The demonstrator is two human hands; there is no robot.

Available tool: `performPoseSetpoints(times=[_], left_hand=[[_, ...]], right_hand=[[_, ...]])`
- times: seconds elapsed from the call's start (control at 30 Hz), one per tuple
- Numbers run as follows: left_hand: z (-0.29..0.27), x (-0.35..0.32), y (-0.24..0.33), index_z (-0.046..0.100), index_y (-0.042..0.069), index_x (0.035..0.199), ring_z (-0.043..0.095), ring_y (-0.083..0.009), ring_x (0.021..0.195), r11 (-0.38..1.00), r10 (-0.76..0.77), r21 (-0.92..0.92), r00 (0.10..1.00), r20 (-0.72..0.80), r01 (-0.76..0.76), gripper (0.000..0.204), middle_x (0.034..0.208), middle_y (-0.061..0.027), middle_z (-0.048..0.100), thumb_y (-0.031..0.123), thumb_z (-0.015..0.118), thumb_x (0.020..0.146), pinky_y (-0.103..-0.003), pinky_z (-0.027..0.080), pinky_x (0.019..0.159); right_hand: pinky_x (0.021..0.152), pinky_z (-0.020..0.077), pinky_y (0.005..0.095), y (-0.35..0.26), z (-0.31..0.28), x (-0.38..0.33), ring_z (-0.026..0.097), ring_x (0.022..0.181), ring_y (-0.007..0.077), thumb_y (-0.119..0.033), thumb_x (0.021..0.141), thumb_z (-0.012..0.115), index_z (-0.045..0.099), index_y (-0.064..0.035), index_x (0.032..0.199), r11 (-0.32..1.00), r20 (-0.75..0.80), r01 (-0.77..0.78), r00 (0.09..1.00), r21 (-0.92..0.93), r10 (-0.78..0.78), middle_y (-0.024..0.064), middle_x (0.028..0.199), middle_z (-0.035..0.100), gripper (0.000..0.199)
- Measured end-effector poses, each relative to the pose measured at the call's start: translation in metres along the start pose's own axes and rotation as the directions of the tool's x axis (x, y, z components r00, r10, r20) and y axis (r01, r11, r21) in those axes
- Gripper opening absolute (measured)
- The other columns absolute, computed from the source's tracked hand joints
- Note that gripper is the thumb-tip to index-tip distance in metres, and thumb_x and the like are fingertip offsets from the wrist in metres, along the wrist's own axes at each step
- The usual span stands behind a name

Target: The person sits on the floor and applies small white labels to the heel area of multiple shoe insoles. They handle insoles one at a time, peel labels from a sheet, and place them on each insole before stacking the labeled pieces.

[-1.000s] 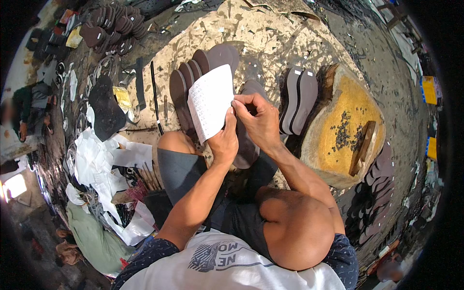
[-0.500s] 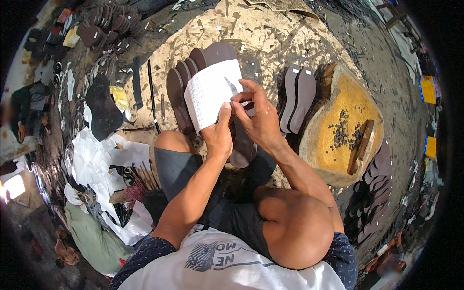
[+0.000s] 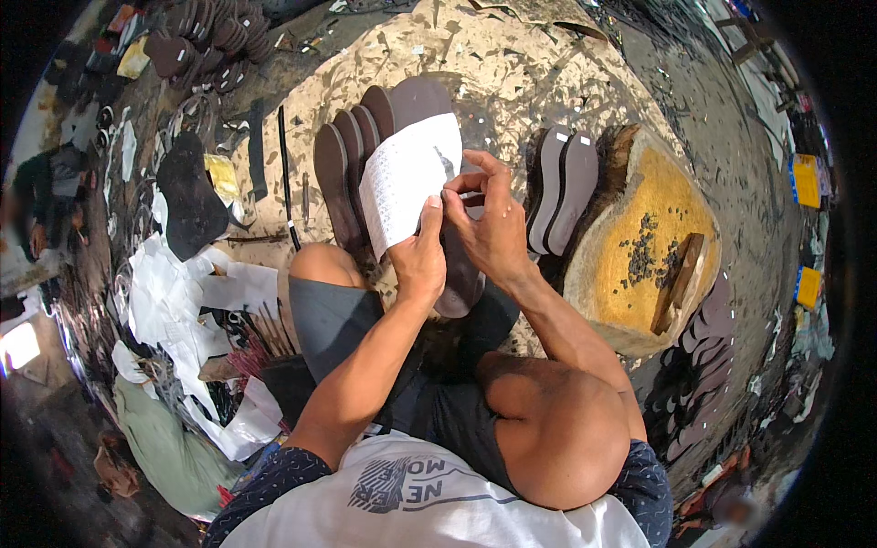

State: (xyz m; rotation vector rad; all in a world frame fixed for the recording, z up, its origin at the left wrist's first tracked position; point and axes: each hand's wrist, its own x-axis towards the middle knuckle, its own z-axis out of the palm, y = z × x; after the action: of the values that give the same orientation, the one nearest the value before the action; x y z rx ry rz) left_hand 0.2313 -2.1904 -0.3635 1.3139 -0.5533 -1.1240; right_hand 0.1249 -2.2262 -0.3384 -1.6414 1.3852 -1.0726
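My left hand (image 3: 419,263) grips the lower right edge of a white sheet of small printed stickers (image 3: 397,183), thumb on top. A grey strip of bare backing shows near the sheet's right edge. Close beside that edge, my right hand (image 3: 496,226) pinches thumb and forefinger together, its other fingers curled; whatever is between the tips is too small to make out. Under the sheet, several dark brown shoe soles (image 3: 336,187) lie fanned out, partly hidden. One more sole (image 3: 461,279) shows below my hands, between my knees.
Right of my hands lie two brown soles (image 3: 574,187) with white stickers at their tips. Beside them stands a wooden block (image 3: 598,288) bearing small dark bits and a wooden bar (image 3: 681,281). White scraps (image 3: 169,301) lie left; stacked soles (image 3: 178,50) sit far left.
The sheet and both hands have shifted slightly to the right, and the sheet is turned a little. My right finger and thumb stay pinched near its edge.
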Motion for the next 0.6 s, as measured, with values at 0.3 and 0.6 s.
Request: performPoseSetpoints(times=[0.3,0.6], left_hand=[[-0.053,-0.022,-0.024,0.055,-0.003,0.141,0.061,-0.0285,0.127,0.951,-0.295,0.123,0.951,0.094,0.283,0.045,0.137,-0.0158,0.062,0.028,0.059,0.109,-0.044,0.050,0.109],[-0.068,-0.065,-0.057,0.065,-0.008,0.120,0.065,-0.0469,0.105,0.630,-0.077,0.545,0.653,0.753,-0.554,0.033,0.111,-0.0263,0.070,0.019,0.057,0.104,-0.051,0.050,0.096]], right_hand=[[0.078,0.0526,0.0289,0.066,-0.050,0.038,0.063,0.085,0.0128,-0.005,0.099,0.067,0.042,-0.0011,0.133,0.829,0.008,-0.390,0.906,0.400,0.423,0.0054,0.097,0.065,0.042],[0.077,0.0518,0.0318,0.095,-0.016,0.062,0.067,0.090,0.0188,-0.010,0.099,0.074,0.042,-0.0039,0.136,0.922,0.402,-0.271,0.839,-0.278,0.368,0.0127,0.097,0.071,0.049]])
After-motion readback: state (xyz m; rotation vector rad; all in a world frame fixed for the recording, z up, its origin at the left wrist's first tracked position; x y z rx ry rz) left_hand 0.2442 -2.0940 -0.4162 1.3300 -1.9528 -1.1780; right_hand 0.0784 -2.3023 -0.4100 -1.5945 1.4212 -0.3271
